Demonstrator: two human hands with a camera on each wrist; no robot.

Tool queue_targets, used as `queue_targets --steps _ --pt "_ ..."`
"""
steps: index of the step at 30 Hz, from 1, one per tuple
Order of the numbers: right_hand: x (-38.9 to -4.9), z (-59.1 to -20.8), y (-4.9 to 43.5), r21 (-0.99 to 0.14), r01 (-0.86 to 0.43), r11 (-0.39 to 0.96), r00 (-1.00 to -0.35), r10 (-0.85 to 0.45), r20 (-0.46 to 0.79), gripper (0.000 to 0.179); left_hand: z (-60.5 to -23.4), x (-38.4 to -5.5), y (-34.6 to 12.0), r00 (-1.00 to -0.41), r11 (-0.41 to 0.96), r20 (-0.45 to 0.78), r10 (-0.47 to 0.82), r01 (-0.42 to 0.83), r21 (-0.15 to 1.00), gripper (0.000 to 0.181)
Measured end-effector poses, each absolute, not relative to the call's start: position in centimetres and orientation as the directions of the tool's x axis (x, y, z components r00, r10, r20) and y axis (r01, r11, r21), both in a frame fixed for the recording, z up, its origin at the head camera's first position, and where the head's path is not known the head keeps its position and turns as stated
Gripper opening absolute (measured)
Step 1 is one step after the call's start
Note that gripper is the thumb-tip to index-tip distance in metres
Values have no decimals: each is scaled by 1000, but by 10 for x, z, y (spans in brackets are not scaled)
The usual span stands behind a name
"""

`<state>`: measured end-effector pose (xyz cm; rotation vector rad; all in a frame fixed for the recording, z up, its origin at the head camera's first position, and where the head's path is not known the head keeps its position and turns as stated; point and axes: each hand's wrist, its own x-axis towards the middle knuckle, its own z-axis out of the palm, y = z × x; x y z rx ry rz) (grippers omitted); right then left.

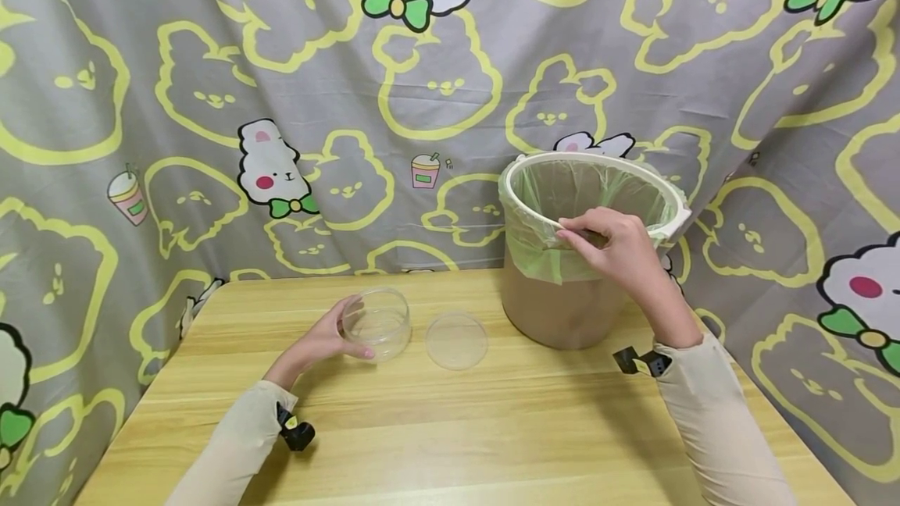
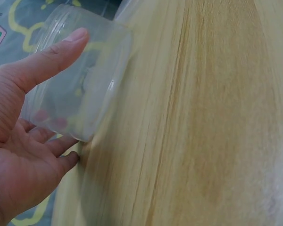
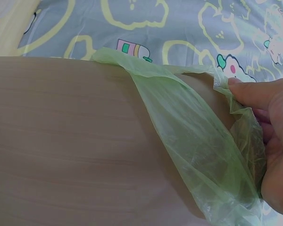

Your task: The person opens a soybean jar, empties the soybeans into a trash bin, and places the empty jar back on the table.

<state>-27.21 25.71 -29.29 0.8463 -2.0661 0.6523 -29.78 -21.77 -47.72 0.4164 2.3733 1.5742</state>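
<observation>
A clear round plastic tub (image 1: pixel 377 324) stands on the table at the centre left. My left hand (image 1: pixel 325 336) holds it from its left side, thumb along the near wall of the tub (image 2: pixel 92 70) and fingers round the other side. Right of it a clear round lid (image 1: pixel 456 340) lies flat. A brown trash can (image 1: pixel 562 307) stands at the back right, lined with a green trash bag (image 1: pixel 544 256) folded over its edge. My right hand (image 1: pixel 619 244) pinches the near part of its white rim ring (image 1: pixel 523 205). In the right wrist view the bag (image 3: pixel 179 113) hangs beside the right hand (image 3: pixel 278 127).
The wooden table (image 1: pixel 450 428) reaches back to a grey patterned curtain (image 1: pixel 316 84) that hangs behind and on both sides. Small black cameras are strapped to both wrists. The trash can rises well above the tub and lid.
</observation>
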Motion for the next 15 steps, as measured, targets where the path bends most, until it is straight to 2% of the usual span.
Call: queue_targets --steps 15 --pt "-269 -289 257 -141 -742 656 -458 -342 821 17 -473 -297 -219 -928 383 -63 367 89 920 123"
